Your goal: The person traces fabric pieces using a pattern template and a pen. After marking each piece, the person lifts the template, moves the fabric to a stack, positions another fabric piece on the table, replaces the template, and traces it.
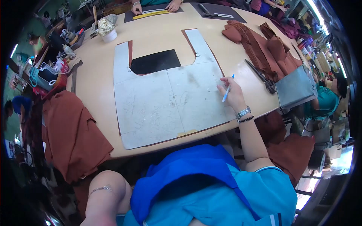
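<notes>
Pale template (147,94), its wide side toward the wearer and its notch toward twelve o'clock, lies on the table (90,75) over brown cloth (130,54), which shows as a thin rim along parts of the outline; the flat lie probably keeps the cloth beneath smooth; a black panel (156,62) sits within the notch

Clock directions are taken from the template's centre; at three o'clock the right hand (232,92), partly closed, has a blue-and-white pen (227,92) pinched between thumb and fingers; the pen slants with its lower end toward the template, a grip that seems to leave it ready yet clear of the wrist; at seven o'clock the left hand (113,180) is bent beside the blue garment (169,162), off the table; its fingers are hidden, so neither their opening nor any hold can be told

Dark shears (264,77) lie between two and three o'clock, handles nearer the wearer, presumably for easy reach; folded brown fabric (71,135) drapes over the edge at eight o'clock; at twelve o'clock, across the table, a co-worker's hands (173,5) touch a yellow strip (151,14)
</notes>
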`<state>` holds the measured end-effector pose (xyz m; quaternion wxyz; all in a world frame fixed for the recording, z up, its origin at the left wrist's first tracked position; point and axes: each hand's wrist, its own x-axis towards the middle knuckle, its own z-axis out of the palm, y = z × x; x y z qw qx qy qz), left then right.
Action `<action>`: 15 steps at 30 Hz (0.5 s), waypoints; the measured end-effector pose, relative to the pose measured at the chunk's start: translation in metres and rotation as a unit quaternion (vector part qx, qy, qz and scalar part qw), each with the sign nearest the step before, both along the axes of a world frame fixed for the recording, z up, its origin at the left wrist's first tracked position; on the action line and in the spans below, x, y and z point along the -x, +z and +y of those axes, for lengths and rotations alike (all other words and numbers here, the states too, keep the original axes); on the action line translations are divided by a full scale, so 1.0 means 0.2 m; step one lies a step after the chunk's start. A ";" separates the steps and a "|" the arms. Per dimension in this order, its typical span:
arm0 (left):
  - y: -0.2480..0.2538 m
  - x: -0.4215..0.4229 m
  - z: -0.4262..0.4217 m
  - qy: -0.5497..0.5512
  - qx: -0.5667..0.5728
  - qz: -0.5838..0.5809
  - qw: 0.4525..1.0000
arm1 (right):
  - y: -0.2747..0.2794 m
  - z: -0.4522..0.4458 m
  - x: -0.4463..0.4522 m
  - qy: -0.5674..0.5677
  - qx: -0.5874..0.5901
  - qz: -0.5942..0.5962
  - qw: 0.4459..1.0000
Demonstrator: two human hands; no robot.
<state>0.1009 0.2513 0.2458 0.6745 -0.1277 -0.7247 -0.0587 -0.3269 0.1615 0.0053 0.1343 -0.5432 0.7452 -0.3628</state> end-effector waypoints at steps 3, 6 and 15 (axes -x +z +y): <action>-0.30 0.01 -0.12 0.088 0.026 0.072 0.993 | -0.04 0.01 0.03 -0.011 0.013 -0.003 1.000; -0.62 0.14 -0.38 0.268 -0.177 -0.259 0.911 | -0.10 -0.02 0.08 0.001 0.030 -0.048 0.998; -1.21 0.23 -0.54 0.478 -0.376 -0.548 0.574 | 0.13 -0.06 0.15 0.010 -0.058 -0.544 0.837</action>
